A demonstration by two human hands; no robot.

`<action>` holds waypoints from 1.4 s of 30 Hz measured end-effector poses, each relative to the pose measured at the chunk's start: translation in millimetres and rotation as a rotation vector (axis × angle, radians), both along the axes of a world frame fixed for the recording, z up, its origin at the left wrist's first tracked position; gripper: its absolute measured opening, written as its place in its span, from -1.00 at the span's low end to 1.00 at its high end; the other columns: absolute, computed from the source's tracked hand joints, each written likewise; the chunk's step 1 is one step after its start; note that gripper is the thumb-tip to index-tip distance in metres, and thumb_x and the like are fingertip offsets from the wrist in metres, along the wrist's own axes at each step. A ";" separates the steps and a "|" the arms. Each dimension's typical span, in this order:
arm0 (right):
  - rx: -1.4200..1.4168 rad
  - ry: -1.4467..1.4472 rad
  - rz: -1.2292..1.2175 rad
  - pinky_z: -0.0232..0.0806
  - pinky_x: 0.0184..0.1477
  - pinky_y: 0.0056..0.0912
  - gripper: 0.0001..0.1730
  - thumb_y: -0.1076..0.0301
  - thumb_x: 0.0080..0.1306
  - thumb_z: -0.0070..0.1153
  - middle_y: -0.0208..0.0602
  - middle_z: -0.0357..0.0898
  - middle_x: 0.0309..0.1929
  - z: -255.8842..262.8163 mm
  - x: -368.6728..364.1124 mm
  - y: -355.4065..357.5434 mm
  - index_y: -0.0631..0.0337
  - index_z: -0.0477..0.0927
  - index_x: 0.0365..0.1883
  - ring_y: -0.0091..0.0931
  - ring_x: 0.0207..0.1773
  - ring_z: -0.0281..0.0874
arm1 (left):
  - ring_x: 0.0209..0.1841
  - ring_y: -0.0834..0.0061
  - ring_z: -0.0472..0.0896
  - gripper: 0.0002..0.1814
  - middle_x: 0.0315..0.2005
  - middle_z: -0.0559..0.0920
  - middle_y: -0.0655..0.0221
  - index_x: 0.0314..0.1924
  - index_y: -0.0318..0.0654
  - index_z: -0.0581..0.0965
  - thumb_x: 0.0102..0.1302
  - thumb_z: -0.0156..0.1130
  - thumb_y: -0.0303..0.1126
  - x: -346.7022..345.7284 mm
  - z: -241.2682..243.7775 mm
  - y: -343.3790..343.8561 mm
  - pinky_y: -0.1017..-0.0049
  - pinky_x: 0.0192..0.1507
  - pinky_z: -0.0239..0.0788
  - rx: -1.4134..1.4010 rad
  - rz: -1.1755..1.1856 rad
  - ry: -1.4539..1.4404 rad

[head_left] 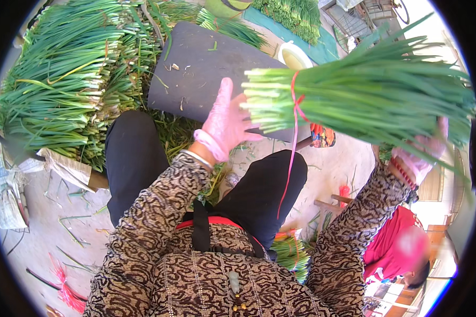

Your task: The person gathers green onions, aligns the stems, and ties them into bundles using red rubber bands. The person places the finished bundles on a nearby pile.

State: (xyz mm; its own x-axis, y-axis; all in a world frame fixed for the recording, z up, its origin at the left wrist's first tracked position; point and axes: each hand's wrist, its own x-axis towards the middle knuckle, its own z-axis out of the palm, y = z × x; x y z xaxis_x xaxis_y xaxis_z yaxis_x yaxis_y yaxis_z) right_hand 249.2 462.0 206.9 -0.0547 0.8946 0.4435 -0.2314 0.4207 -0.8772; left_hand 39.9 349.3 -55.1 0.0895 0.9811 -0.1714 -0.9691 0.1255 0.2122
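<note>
A large bundle of green Chinese chives [341, 95], tied with a pink-red plastic string [295, 103], is raised on the right with its pale cut ends towards the left. My right hand [420, 148], in a thin pink glove, supports the leafy end from below; its fingers are partly hidden by leaves. My left hand [232, 119], gloved in the same way, is spread beside the cut ends, palm towards them, and holds nothing. Below and behind it lies a dark board [210, 63] with scraps of leaf. One string end hangs down over my right knee.
A tall heap of loose chives [63, 83] lies at the left. Tied bundles [291, 16] rest on a green sheet at the top, near a white bucket [295, 55]. Pink strings [65, 291] hang lower left. A person in a red shirt [392, 245] is at the lower right, beside a wooden stool [329, 206].
</note>
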 end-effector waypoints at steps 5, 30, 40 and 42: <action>0.271 -0.039 -0.130 0.37 0.15 0.06 -0.48 0.16 0.32 -0.04 0.07 0.44 0.12 -25.1 18.5 -25.2 0.38 0.40 0.13 -0.14 0.10 0.48 | -0.08 0.34 0.58 -0.24 -0.06 0.59 0.22 0.14 -0.23 0.43 0.24 0.00 0.31 9.7 6.5 -1.9 0.31 0.03 0.43 -0.027 0.101 -0.158; 0.080 -0.057 -0.136 0.31 0.21 0.03 -0.50 0.19 0.34 -0.05 0.06 0.43 0.14 -119.7 20.2 -93.0 0.38 0.40 0.12 -0.14 0.14 0.45 | 0.00 0.43 0.52 -0.57 -0.02 0.53 0.33 0.21 -0.19 0.43 0.45 -0.09 -0.16 32.1 26.3 -40.8 0.39 0.12 0.36 0.159 0.198 -0.026; 0.064 -0.007 -0.241 0.29 0.23 0.02 -0.51 0.19 0.34 -0.05 0.06 0.43 0.14 -91.0 55.2 -82.4 0.38 0.40 0.12 -0.14 0.16 0.43 | 0.04 0.31 0.51 -0.55 0.01 0.55 0.23 0.10 -0.30 0.47 0.45 -0.14 -0.11 39.9 -2.2 -35.1 0.29 0.09 0.35 -0.134 -0.015 0.150; 0.057 0.004 -0.246 0.28 0.24 0.02 -0.51 0.20 0.35 -0.06 0.06 0.43 0.14 -89.0 57.9 -77.0 0.38 0.40 0.12 -0.14 0.16 0.43 | 0.03 0.32 0.50 -0.54 0.02 0.55 0.24 0.10 -0.28 0.47 0.45 -0.14 -0.10 41.3 -0.4 -37.0 0.31 0.09 0.33 -0.172 -0.023 0.247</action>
State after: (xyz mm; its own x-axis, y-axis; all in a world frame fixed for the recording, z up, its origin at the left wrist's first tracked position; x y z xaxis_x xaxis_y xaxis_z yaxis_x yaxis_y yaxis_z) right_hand 307.2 385.0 117.9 0.1637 0.8541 0.4936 -0.1191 0.5138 -0.8496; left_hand 81.2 312.3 -55.6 0.0459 0.9340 -0.3542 -0.8872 0.2011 0.4153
